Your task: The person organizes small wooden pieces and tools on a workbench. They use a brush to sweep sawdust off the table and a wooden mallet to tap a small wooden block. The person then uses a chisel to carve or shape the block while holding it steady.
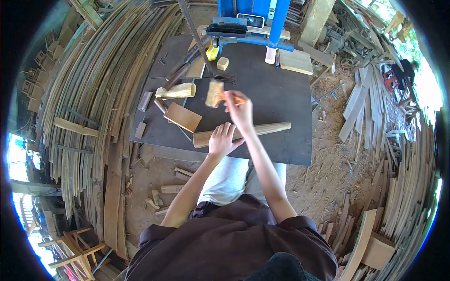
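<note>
My left hand (222, 140) grips a long tapered piece of wood (269, 130) lying across the near part of a dark table (286, 103); its thumb and fingers are on either side. My right hand (240, 111) is raised over the table, closed round the handle of what looks like a flat brush (215, 93) with a pale, wide end pointing left. Just beyond that end, a thin band saw blade (197, 42) runs down into a slot in the table. A flat wooden board (184, 117) and a carved wooden piece (176, 90) lie left of my hands.
A blue machine frame (279, 23) stands at the table's far edge. Nearby are a small wooden block (222, 63), a yellow object (212, 52) and a flat board (296, 62). Long stacked planks (89, 89) line the left; more lumber (358, 105) lies right. Wood scraps (171, 189) litter the floor.
</note>
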`<state>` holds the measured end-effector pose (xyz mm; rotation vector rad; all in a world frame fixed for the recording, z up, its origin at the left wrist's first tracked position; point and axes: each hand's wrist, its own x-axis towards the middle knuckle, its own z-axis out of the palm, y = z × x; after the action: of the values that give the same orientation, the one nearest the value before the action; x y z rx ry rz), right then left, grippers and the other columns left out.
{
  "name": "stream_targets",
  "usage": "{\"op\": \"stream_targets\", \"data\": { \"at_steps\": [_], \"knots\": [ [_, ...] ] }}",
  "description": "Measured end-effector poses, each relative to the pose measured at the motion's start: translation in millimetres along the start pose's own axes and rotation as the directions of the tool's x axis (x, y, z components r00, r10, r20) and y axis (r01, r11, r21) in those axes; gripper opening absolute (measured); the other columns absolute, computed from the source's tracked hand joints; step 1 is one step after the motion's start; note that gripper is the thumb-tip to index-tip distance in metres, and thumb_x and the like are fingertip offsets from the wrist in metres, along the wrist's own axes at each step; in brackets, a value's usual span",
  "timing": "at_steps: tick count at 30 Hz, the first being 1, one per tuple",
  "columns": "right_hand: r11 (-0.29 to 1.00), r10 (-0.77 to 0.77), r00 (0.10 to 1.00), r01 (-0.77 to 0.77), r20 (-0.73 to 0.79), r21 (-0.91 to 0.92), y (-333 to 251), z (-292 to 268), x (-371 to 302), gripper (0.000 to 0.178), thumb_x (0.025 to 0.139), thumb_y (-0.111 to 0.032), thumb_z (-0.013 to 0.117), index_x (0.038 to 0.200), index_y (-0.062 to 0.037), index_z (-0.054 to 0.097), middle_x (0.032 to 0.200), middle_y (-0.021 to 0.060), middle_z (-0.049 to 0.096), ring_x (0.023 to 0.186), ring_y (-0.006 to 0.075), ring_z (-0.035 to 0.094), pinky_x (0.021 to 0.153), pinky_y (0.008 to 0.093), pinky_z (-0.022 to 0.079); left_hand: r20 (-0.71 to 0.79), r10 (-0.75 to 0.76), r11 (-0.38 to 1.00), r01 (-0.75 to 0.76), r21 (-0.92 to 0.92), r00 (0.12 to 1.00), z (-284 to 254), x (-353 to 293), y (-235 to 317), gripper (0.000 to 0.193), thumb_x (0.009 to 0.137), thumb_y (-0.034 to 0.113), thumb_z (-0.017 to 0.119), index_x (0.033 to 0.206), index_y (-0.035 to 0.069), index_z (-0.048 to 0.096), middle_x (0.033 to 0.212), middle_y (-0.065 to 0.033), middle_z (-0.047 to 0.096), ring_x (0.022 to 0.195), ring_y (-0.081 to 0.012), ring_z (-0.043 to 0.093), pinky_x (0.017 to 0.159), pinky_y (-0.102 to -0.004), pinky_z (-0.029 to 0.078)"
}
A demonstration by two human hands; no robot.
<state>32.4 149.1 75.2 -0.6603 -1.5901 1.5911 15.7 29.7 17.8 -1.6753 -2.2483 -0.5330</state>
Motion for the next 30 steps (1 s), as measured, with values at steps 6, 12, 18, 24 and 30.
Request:
{"op": "stream_targets", "data": {
  "at_steps": [6,12,18,24,30],
  "knots": [
    [0.990,0.125,0.987,-0.119,0.099,-0.070,35,17,2,0.026,0.092,-0.025,0.062,0.091,0.0012,0.067,0.066,0.0062,0.065,0.055,0.0091,0.059,0.048,0.0240,0.046,0.003,0.040,0.999,-0.040,-0.005,0.999,-1,-2,-4,0.045,0.070,0.041,0.073,0.094,0.005,0.059,0.089,-0.0087,0.058,0.080,-0.0236,0.061,0.075,-0.0339,0.051],
    [0.996,0.060,0.977,-0.073,-0.205,-0.056,22,-89,-27,0.028,0.095,-0.025,0.058,0.094,0.0014,0.066,0.072,0.0050,0.065,0.061,0.0076,0.060,0.050,0.0221,0.049,-0.117,-0.002,1.000,0.001,-0.015,0.993,0,-1,1,0.057,0.073,0.056,0.070,0.096,0.005,0.060,0.094,-0.0083,0.059,0.083,-0.0231,0.061,0.076,-0.0332,0.053],
    [0.935,-0.293,0.790,0.119,-0.538,-0.333,31,-280,-48,0.023,0.095,-0.019,0.057,0.081,-0.0032,0.066,0.067,0.0034,0.062,0.054,0.0057,0.055,0.047,0.0216,0.046,-0.079,-0.011,0.999,0.006,-0.052,0.997,3,-1,1,0.059,0.073,0.058,0.069,0.098,0.006,0.061,0.098,-0.0077,0.059,0.086,-0.0229,0.062,0.078,-0.0339,0.053],
    [0.815,-0.443,0.580,-0.056,-0.683,-0.577,-4,-280,-59,0.024,0.096,-0.018,0.056,0.112,-0.0031,0.066,0.085,0.0081,0.068,0.075,0.0164,0.063,0.063,0.0293,0.050,-0.008,-0.019,0.994,0.018,-0.111,1.000,-5,0,-1,0.060,0.072,0.059,0.067,0.098,0.005,0.059,0.095,-0.0059,0.057,0.088,-0.0225,0.059,0.082,-0.0332,0.049],
    [0.769,-0.467,0.836,0.223,-0.289,-0.599,14,-172,-76,0.023,0.096,-0.006,0.051,0.118,-0.0015,0.060,0.107,0.0125,0.064,0.090,0.0240,0.064,0.077,0.0338,0.051,-0.007,-0.012,0.968,0.009,-0.249,1.000,-14,-9,-3,0.051,0.070,0.043,0.074,0.101,0.005,0.060,0.100,-0.0057,0.057,0.094,-0.0234,0.057,0.086,-0.0363,0.046]
  ]
}}
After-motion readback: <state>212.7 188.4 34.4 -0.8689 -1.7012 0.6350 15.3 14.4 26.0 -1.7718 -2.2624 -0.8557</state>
